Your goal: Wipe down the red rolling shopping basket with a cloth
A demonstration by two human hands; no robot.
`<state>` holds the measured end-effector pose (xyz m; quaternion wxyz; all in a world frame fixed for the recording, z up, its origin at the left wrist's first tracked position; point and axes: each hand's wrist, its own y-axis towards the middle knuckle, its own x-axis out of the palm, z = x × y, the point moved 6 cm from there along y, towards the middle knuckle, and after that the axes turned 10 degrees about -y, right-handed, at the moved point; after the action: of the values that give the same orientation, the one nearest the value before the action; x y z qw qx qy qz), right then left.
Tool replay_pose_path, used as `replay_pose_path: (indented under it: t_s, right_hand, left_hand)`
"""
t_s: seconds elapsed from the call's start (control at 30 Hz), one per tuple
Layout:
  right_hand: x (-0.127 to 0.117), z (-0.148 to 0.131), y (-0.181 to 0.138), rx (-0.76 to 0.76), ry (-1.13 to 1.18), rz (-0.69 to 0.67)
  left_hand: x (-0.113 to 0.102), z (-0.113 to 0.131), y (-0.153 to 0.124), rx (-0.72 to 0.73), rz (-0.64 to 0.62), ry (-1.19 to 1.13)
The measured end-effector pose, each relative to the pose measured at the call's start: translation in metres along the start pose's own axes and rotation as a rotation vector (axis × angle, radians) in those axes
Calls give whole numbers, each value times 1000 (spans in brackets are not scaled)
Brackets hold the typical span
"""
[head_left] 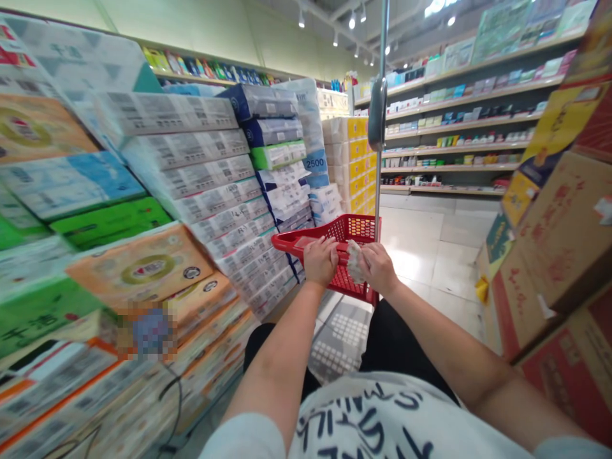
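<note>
A red plastic shopping cart (351, 288) with lattice sides stands right in front of my body. My left hand (320, 262) lies over its handle bar (342, 247), fingers curled round it. My right hand (381, 266) is closed at the right part of the bar, gripping a crumpled whitish thing (354, 261), perhaps cloth or tissue. That thing lies against the bar; whether my right fingers also hold the bar is hidden. A tall metal pole (379, 185) with a dark grey fitting (377, 115) rises at the cart's right side.
Stacked tissue packs (201, 166) line the left, with orange packs (143, 264) closest. Yellow and white packs (351, 166) stand farther ahead. Cardboard cartons (564, 229) are piled along the right. Tiled floor (430, 255) leads to stocked shelves (459, 150). A dark cable (178, 401) hangs lower left.
</note>
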<state>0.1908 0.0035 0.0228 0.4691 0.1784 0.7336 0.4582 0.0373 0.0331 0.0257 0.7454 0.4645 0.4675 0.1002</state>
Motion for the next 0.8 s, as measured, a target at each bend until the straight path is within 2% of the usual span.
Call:
replay_pose_path:
  t_s: [0.07,0.1,0.23,0.3,0.37,0.47,0.53,0.6,0.73,0.8]
  right_hand:
    - [-4,4,-9,23,24,97]
    - [-3,5,-7,27,10,71]
    - [11,9,20,-17,-66,-245]
    - [15,11,24,-24,-38,-282]
    - [13,12,15,9,26,-157]
    - [3,16,-15,78,99,159]
    - [-1,17,-25,82,94,243]
    - [1,16,-16,50,43,141]
    - [11,12,20,5,-137,-238]
    - [12,9,23,7,-158,-267]
  left_hand:
    - [0,0,0,-1,0,-7]
    - [0,0,0,-3,0,-9]
    - [0,-1,2,-7,11,-17]
    - [1,-1,3,-10,14,-22]
    - [2,-2,3,-17,8,-27]
    - [2,-3,1,-35,-4,-31]
    - [1,-3,1,-41,0,-37]
    - [0,-4,1,-37,11,-46]
    - [-1,-3,4,-27,10,-45]
    - [-1,-1,4,-34,6,-39]
